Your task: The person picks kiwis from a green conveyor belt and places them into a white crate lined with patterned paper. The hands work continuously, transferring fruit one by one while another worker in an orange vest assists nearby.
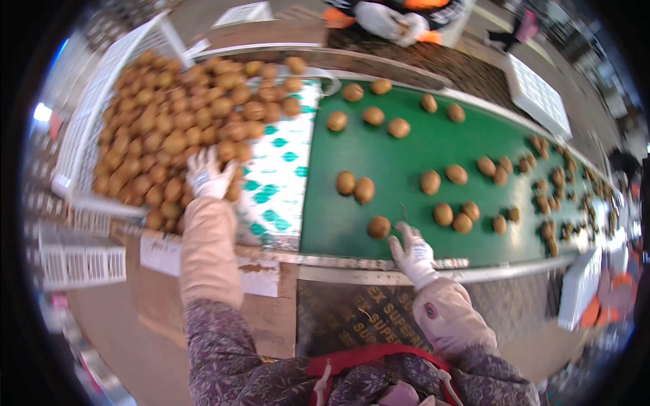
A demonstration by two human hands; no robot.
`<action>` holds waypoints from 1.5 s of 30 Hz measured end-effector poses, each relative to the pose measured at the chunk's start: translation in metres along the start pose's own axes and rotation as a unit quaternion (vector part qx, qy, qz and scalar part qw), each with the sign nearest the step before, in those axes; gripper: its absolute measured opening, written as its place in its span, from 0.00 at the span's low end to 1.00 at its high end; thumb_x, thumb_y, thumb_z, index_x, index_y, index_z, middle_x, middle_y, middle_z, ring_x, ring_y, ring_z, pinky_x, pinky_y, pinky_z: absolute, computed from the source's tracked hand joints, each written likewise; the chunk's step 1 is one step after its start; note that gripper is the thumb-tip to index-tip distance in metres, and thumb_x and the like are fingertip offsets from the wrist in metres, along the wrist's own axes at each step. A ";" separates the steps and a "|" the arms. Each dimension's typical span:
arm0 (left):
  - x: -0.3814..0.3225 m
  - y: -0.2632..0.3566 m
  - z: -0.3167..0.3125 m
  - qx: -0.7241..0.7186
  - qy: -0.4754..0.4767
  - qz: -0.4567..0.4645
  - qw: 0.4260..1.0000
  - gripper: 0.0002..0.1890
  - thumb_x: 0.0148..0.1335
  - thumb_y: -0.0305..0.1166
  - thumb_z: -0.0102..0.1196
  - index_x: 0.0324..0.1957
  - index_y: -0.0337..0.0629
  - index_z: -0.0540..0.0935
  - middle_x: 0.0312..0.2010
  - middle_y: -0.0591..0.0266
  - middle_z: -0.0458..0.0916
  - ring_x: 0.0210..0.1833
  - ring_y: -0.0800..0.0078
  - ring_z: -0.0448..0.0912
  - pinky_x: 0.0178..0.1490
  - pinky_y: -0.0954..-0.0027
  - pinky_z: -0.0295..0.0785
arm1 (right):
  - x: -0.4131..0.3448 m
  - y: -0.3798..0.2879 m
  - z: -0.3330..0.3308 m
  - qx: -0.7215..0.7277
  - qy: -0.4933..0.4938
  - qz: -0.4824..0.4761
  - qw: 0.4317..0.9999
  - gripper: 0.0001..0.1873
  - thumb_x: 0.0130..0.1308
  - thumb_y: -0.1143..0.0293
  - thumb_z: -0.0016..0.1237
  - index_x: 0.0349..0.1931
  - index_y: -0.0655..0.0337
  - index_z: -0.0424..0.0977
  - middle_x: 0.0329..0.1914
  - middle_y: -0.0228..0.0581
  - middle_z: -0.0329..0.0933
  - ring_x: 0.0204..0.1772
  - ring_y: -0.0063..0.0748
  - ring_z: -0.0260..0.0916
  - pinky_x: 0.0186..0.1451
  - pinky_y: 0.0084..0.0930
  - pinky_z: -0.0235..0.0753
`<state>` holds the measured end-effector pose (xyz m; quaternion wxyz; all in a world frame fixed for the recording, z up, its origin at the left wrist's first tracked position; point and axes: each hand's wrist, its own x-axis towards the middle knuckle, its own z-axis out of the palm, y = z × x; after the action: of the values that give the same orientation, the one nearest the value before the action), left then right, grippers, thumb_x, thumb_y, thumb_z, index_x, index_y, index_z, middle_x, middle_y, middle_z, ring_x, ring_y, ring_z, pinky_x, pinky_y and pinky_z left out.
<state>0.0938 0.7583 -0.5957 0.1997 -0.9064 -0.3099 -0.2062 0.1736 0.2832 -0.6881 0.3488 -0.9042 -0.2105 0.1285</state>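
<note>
My left hand, in a white glove, rests with spread fingers against the near right side of a large heap of brown kiwifruit. The heap spills from a white plastic crate onto a white sheet with green diamond marks. My right hand, also gloved, hangs over the near edge of a green conveyor belt. Its fingers are apart, and a single kiwifruit lies just left of the fingertips. A thin stalk shows just beyond them.
Loose kiwifruit lie scattered along the belt, denser at the far right. A metal rail borders the near side. White crates flank the belt. Across from me, a person's gloved hands are visible; another person stands at right.
</note>
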 end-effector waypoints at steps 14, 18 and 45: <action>-0.048 0.101 -0.016 -0.253 -0.257 -0.001 0.933 0.45 0.50 0.56 0.62 0.68 0.51 0.60 0.63 0.43 0.64 0.65 0.44 0.64 0.66 0.52 0.62 | 0.003 -0.005 0.008 -0.022 -0.044 0.046 0.998 0.17 0.67 0.52 0.38 0.44 0.52 0.73 0.39 0.48 0.79 0.43 0.52 0.77 0.48 0.42 0.75; -0.068 0.060 0.008 -0.327 -0.144 0.027 0.934 0.38 0.54 0.51 0.61 0.65 0.50 0.65 0.63 0.45 0.64 0.65 0.48 0.64 0.66 0.56 0.62 | 0.006 0.001 0.016 -0.018 -0.030 0.036 0.999 0.17 0.67 0.53 0.35 0.41 0.53 0.75 0.39 0.49 0.79 0.45 0.54 0.76 0.49 0.45 0.74; -0.078 -0.044 -0.049 -0.276 -0.340 -0.090 0.894 0.36 0.61 0.47 0.53 0.70 0.55 0.58 0.59 0.51 0.73 0.63 0.58 0.69 0.66 0.63 0.63 | 0.012 0.011 0.026 -0.056 -0.002 0.004 0.998 0.14 0.67 0.57 0.39 0.38 0.53 0.77 0.36 0.44 0.79 0.41 0.49 0.76 0.45 0.40 0.74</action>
<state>-0.0035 0.7292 -0.5830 -0.1957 -0.9080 -0.3700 0.0202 0.1780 0.2963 -0.7155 0.2969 -0.9227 -0.2145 0.1199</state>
